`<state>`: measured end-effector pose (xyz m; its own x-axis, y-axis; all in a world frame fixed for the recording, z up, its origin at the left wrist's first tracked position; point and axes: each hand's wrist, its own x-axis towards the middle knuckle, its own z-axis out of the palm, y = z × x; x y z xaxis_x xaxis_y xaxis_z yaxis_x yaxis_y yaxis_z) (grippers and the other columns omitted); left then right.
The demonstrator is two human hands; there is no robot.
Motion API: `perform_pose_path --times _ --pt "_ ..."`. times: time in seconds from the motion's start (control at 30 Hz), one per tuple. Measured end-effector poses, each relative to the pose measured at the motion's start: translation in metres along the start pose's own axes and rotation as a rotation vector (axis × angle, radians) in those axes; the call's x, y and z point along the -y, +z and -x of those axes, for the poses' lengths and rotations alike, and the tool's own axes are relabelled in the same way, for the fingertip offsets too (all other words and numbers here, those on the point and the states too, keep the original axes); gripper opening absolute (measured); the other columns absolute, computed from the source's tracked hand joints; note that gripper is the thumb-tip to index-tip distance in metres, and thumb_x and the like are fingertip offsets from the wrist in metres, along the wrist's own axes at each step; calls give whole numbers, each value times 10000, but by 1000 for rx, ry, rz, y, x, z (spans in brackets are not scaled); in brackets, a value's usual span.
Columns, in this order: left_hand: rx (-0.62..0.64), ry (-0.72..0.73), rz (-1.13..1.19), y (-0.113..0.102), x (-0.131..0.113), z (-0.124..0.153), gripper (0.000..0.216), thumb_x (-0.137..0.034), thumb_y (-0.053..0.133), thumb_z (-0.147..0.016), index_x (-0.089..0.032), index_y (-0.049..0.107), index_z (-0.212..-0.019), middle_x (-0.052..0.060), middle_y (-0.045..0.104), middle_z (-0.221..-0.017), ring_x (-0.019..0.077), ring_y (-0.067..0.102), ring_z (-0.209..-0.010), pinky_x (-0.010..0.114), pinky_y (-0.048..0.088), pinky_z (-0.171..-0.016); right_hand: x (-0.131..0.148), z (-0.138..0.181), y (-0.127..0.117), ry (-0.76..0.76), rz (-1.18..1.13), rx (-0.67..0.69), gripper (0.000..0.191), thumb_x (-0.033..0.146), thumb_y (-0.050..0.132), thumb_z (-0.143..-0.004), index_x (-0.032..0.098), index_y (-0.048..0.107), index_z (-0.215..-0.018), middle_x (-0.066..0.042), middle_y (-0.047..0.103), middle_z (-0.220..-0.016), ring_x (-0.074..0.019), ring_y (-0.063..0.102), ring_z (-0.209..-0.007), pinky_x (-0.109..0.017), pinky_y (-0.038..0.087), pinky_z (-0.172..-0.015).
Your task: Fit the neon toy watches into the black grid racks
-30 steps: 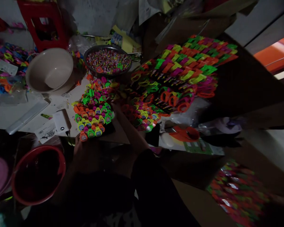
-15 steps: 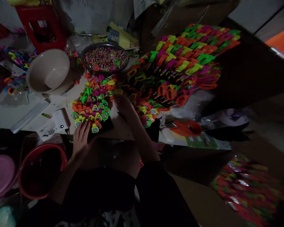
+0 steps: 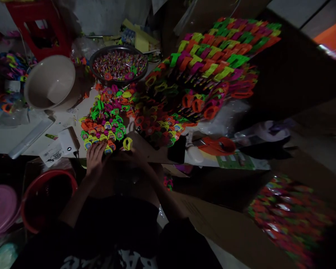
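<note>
Beside bead bowl [image 3: 119, 65] — toy heap [image 3: 201, 63]

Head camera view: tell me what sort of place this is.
Probably a cramped home workshop where small toys are put together: heaps of neon plastic toy pieces cover the table, a metal bowl holds tiny parts, and the right hand holds a yellow toy ring.

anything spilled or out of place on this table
Some. Loose toy pieces lie scattered off the neat rows, between the bead bowl and the sorted block. One colourful piece sits down below the table edge, apart from the rest. The beads themselves look contained. The right hand holds a yellow ring.
</note>
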<state>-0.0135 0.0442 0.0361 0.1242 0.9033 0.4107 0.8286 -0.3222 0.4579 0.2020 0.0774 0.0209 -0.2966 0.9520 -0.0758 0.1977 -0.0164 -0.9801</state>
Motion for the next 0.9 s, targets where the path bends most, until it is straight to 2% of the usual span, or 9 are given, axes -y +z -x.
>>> perform_pose_path --times 0.1,0.27,0.47,0.6,0.77,0.9 --pt "-7 4 3 -1 -1 -1 448 -435 550 -940 -214 598 -1327 89 614 -1366 251 529 -1308 451 279 -1187 -15 -7 15 78 101 -46 188 295 610 -827 154 669 -936 -74 725 -949 -230 668 -923 -321 524 -847" --pt "-1 11 22 2 1 0 476 -454 550 -935 -214 577 -1345 104 610 -1370 263 516 -1318 472 262 -1193 -25 -11 22 85 143 -55 170 250 621 -820 174 697 -952 -56 739 -955 -249 682 -932 -324 530 -838" --pt "0 23 26 2 1 1 438 -408 553 -941 -207 583 -1328 110 629 -1340 261 524 -1308 468 269 -1184 -23 -11 23 30 193 5 204 222 661 -799 204 711 -996 -63 748 -995 -254 687 -911 -335 532 -833" --pt "-17 28 15 3 -1 0 428 -397 572 -932 -203 598 -1312 112 627 -1345 261 538 -1293 461 291 -1174 -17 -13 22 4 268 19 227 235 611 -852 196 702 -1056 -69 749 -1017 -249 684 -915 -321 524 -815" --pt "-36 38 -11 3 -2 1 406 -375 571 -933 -203 610 -1299 106 632 -1339 258 551 -1280 456 303 -1170 -17 -19 25 -73 348 112 236 180 642 -832 170 714 -1057 -93 747 -1034 -260 694 -882 -331 513 -819" --pt "-51 59 2 3 -5 2 466 -389 578 -923 -191 569 -1345 116 599 -1378 279 485 -1347 479 269 -1188 -22 -19 29 -64 337 91 243 177 640 -823 187 714 -1054 -90 742 -1062 -263 688 -884 -367 518 -842"
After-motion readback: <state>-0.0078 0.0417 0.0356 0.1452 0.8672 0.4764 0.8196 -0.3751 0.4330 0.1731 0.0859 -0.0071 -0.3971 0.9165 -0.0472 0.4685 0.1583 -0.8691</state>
